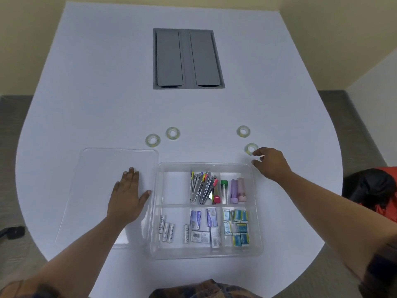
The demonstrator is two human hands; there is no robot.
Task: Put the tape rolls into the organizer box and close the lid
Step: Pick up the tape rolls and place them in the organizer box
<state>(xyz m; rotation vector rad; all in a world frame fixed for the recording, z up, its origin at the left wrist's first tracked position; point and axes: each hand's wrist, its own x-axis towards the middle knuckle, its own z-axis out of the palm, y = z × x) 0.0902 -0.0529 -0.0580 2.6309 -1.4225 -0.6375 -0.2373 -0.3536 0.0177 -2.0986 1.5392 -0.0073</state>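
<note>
**On the white table: no roll boxed yet**

Beyond the clear plastic compartmented organizer box (pixel 206 253), all four clear tape rolls lie outside. Right hand (pixel 271 163), fingers spread and grasping nothing, reaches the nearest tape roll (pixel 250 148). Left hand (pixel 126 195) rests flat on the detached clear lid (pixel 96 168). Its top-left compartment looks empty.

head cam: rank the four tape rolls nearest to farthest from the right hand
1. Near-right tape roll: at the right hand's fingertips, beyond the organizer box.
2. Far-right tape roll: just behind the first.
3. Far-left tape roll: across the table, left of centre.
4. Near-left tape roll: farthest left, by the lid's back corner.
</note>
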